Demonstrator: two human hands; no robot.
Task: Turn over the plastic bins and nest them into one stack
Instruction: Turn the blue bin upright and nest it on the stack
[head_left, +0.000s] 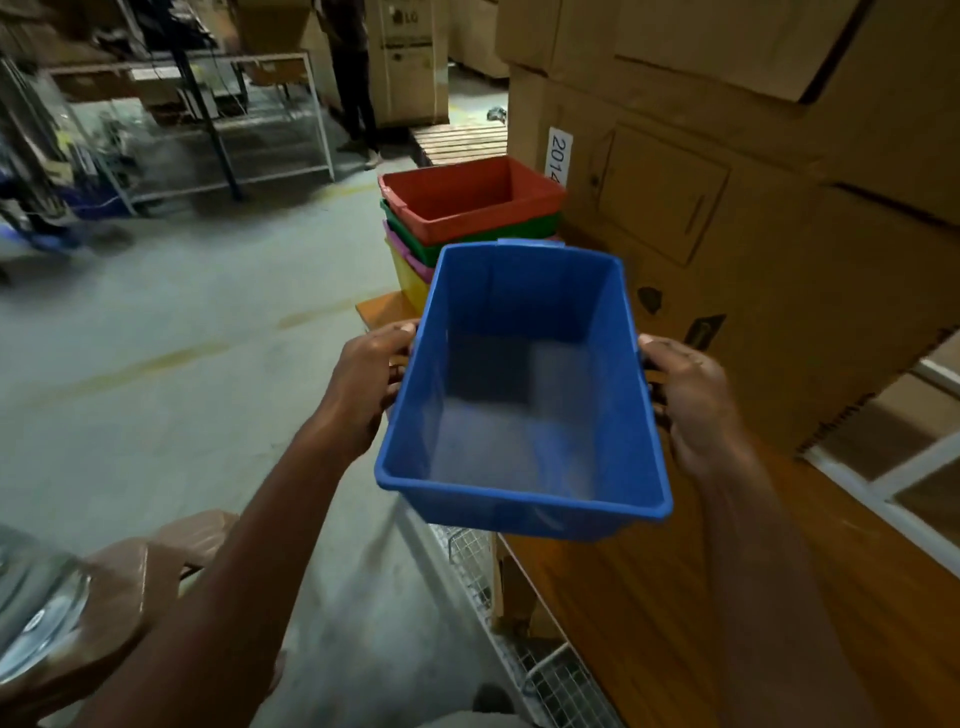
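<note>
I hold a blue plastic bin (524, 395) upright, its opening facing up, in the air above the wooden table's near part. My left hand (369, 384) grips its left long side and my right hand (685, 395) grips its right long side. Just beyond it a nested stack stands on the table: a red bin (467, 200) on top, then a green bin (415, 244), a pink bin (413, 260) and a yellow bin (408, 283) at the bottom. The blue bin hides the stack's near right part.
Tall cardboard boxes (753, 208) rise to the right of the stack. The wooden table (649, 597) runs along the right. A brown plastic chair (119, 587) sits at lower left. A person's legs (356, 98) and a metal rack (208, 119) are farther back across the concrete floor.
</note>
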